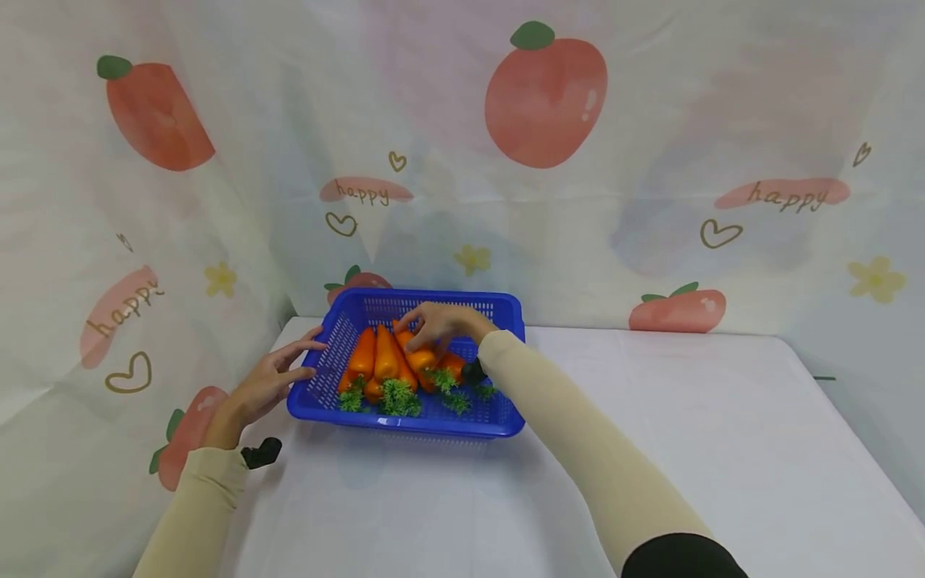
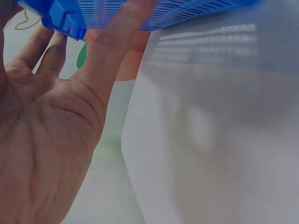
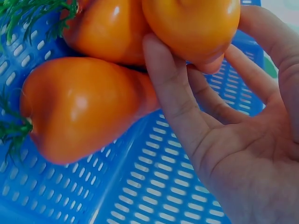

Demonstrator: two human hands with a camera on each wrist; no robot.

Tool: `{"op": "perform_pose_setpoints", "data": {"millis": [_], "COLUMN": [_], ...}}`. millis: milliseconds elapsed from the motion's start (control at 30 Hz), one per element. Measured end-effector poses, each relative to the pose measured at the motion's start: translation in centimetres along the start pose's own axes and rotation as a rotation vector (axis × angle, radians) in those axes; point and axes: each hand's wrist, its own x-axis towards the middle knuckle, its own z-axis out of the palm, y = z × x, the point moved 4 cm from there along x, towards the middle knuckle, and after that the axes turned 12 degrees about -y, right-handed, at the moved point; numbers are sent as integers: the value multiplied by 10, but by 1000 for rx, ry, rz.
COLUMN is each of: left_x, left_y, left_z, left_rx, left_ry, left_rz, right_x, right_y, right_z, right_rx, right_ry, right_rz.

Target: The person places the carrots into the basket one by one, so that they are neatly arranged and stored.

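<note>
Reaching into the blue basket point(image 1: 506, 309), the right hand point(image 1: 437, 325) is closing its fingertips point(image 3: 161, 60) on one of the orange carrots point(image 1: 419, 353) piled inside. In the right wrist view the fingers are curling round the tapered end of that carrot point(image 3: 191, 23), the thumb side coming in from the far edge, so the hand is pinching it rather than lying flat. By my judgement the step in hand is the taking of a single carrot out of the pile. The next move is calling for a firmer grip and a straight lift, since two other carrots point(image 3: 79, 107) are lying just under and against the fingers, with green tops point(image 1: 397, 397) tangling toward the person's side of the hand.

The left hand point(image 1: 263, 385) is spreading its fingers, straight and relaxed, against the basket's outer wall point(image 2: 70, 18); it is gripping nothing and seems to be steadying the basket. The basket is sitting between the two hands on the white table point(image 1: 686, 449).
</note>
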Motion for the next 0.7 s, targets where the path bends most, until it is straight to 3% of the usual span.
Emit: {"op": "perform_pose_setpoints", "data": {"millis": [700], "left_x": [-1], "left_y": [3], "left_z": [4], "left_rx": [35], "left_ry": [-19], "left_rz": [7], "right_x": [0], "right_y": [3], "right_z": [9], "right_rx": [14], "right_ry": [4], "right_rz": [28]}}
